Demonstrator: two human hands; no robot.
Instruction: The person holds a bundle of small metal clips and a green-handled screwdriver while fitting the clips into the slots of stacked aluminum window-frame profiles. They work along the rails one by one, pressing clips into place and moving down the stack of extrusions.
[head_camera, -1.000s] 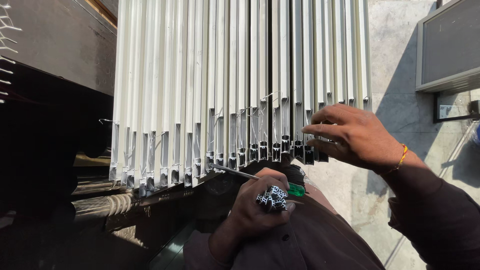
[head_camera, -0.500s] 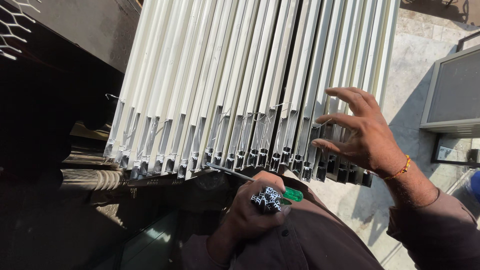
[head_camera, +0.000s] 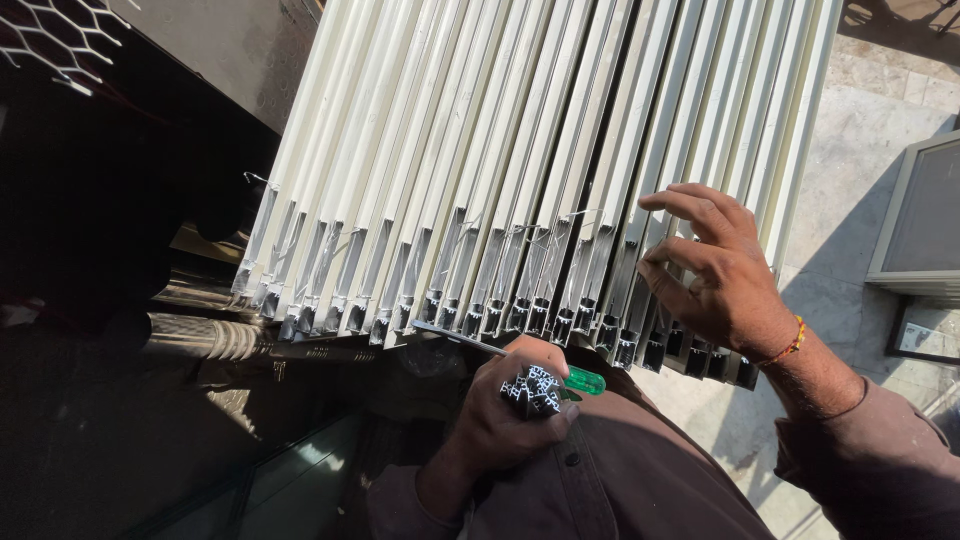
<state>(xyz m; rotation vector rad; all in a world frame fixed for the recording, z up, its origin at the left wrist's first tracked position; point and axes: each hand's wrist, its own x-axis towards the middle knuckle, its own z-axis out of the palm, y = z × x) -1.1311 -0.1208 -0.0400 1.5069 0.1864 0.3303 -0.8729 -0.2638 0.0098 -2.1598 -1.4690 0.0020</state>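
A stack of long cream-white aluminium profiles (head_camera: 480, 180) lies side by side, their open cut ends facing me. My right hand (head_camera: 715, 270) rests on the profiles at the right of the row, fingers spread and curled over the tops, holding nothing. My left hand (head_camera: 510, 415) sits just below the profile ends, closed around a bunch of small dark metal pieces (head_camera: 532, 390) and a screwdriver with a green handle (head_camera: 583, 379). The screwdriver's shaft (head_camera: 455, 337) points left under the ends.
A dark ribbed hose or pipe (head_camera: 205, 338) runs at the left in shadow. White wire mesh (head_camera: 50, 40) shows at the top left. A grey stone floor (head_camera: 860, 130) and a framed panel (head_camera: 925, 220) lie to the right.
My right hand has lifted from the profile ends and moved up onto the profiles, fingers opening. The view has swung so the stack now slants. The left hand stays put.
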